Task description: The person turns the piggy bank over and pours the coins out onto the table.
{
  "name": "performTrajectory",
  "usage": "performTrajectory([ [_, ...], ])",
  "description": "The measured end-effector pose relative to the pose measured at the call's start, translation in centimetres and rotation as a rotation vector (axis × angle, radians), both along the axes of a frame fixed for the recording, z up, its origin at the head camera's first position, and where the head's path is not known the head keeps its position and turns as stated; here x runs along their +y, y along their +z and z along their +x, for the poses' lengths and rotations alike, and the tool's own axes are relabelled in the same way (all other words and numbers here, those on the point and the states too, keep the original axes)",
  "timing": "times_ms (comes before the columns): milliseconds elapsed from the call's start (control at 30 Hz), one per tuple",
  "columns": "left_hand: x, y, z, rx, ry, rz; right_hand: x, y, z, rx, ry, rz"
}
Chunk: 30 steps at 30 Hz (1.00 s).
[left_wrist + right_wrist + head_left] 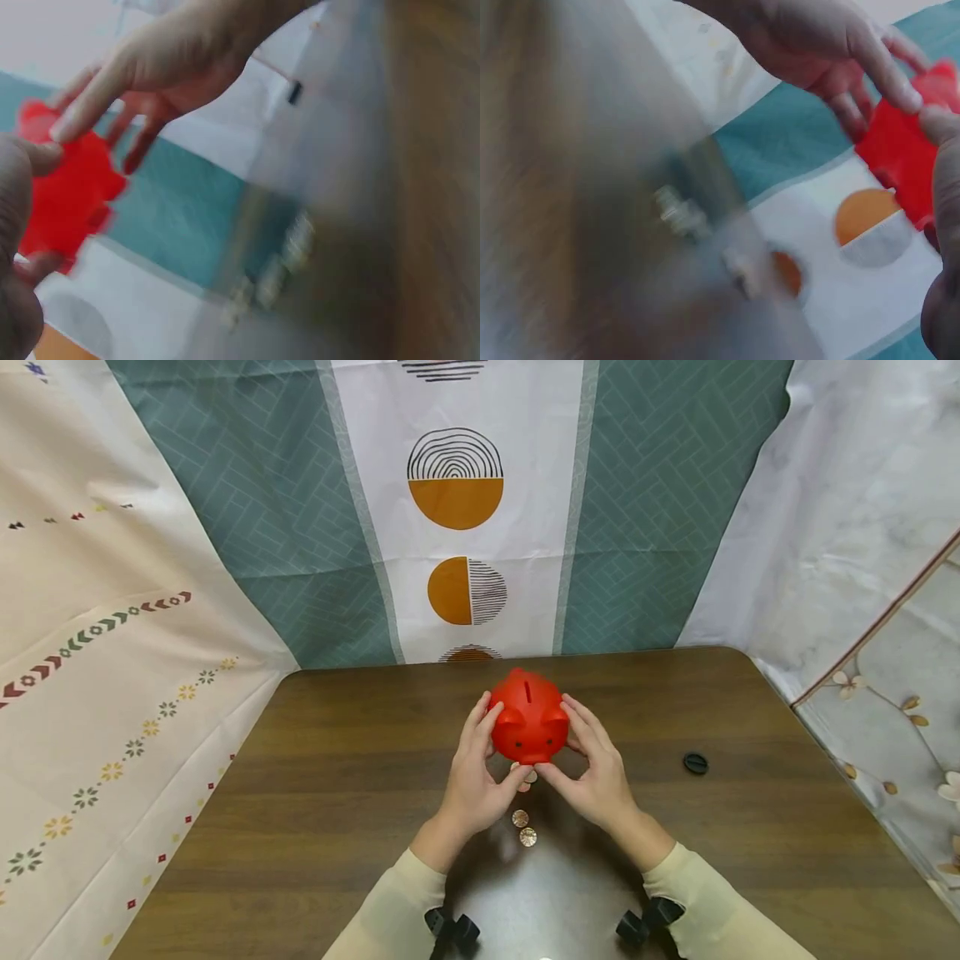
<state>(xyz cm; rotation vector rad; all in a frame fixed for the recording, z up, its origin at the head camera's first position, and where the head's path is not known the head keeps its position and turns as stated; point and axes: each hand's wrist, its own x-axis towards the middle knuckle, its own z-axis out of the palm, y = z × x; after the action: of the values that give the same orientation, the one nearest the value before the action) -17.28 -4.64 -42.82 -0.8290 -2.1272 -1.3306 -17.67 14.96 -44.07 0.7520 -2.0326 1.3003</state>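
A red piggy bank (pixel 531 714) is held between both hands, raised above the table, its snout toward me and the coin slot on top facing up. My left hand (pixel 480 772) grips its left side, thumb near the snout and fingers along the flank. On the opposite side my right hand (pixel 596 768) grips it the same way. Below the snout lie several coins, partly hidden by the hands; one copper coin (pixel 528 837) is nearer to me. Both wrist views show the piggy bank (pixel 71 187) (pixel 904 142) between the hands, with the coins blurred.
A small black oval plug (pixel 696 763) lies on the brown wooden table (pixel 360 793), right of the hands. Patterned cloths (pixel 465 539) hang behind the table and at both sides.
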Motion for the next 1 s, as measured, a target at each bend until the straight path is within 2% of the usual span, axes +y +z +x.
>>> performTrajectory([
  [33, 0.1, 0.4, 0.1, 0.048, -0.008, 0.007, 0.0, 0.3, 0.0, 0.041, 0.007, -0.008],
  [67, 0.1, 0.6, 0.1, 0.05, -0.026, 0.021, 0.1, 0.5, 0.1, 0.05, 0.013, -0.013],
  [100, 0.2, 0.7, 0.1, 0.038, -0.006, 0.007, 0.0, 0.5, 0.0, 0.036, 0.015, -0.017],
  [233, -0.2, -0.1, -0.1, -0.182, 0.079, -0.088, -0.1, -0.5, -0.1, -0.168, 0.009, 0.019],
  [267, -0.3, -0.3, -0.2, -0.213, 0.095, -0.108, -0.1, -0.7, -0.1, -0.202, 0.006, 0.022],
  [567, -0.4, -1.1, -0.5, -0.256, 0.084, -0.092, -0.2, -1.5, -0.3, -0.255, -0.009, 0.011],
  [600, -0.3, -1.1, -0.4, -0.252, 0.085, -0.09, -0.2, -1.5, -0.3, -0.247, -0.011, 0.011],
  [667, -0.2, -0.9, -0.4, -0.204, 0.064, -0.062, -0.1, -1.2, -0.3, -0.167, -0.007, 0.006],
  [700, -0.1, -0.7, -0.3, -0.151, 0.047, -0.044, -0.1, -0.9, -0.2, -0.096, -0.004, -0.001],
  [800, 0.2, 0.3, 0.0, 0.07, -0.013, 0.025, 0.0, 0.4, 0.1, 0.162, -0.006, -0.017],
  [833, 0.3, 0.5, 0.0, 0.114, -0.03, 0.044, 0.0, 0.8, 0.2, 0.206, 0.0, -0.022],
  [867, 0.3, 0.8, 0.1, 0.113, -0.029, 0.045, -0.1, 1.2, 0.3, 0.196, -0.002, -0.024],
  [900, 0.2, 0.9, 0.1, 0.082, -0.019, 0.035, -0.1, 1.2, 0.4, 0.15, -0.002, -0.019],
  [1000, -0.2, 0.1, 0.1, -0.167, 0.018, -0.014, -0.2, 0.3, 0.3, -0.111, 0.001, 0.018],
])
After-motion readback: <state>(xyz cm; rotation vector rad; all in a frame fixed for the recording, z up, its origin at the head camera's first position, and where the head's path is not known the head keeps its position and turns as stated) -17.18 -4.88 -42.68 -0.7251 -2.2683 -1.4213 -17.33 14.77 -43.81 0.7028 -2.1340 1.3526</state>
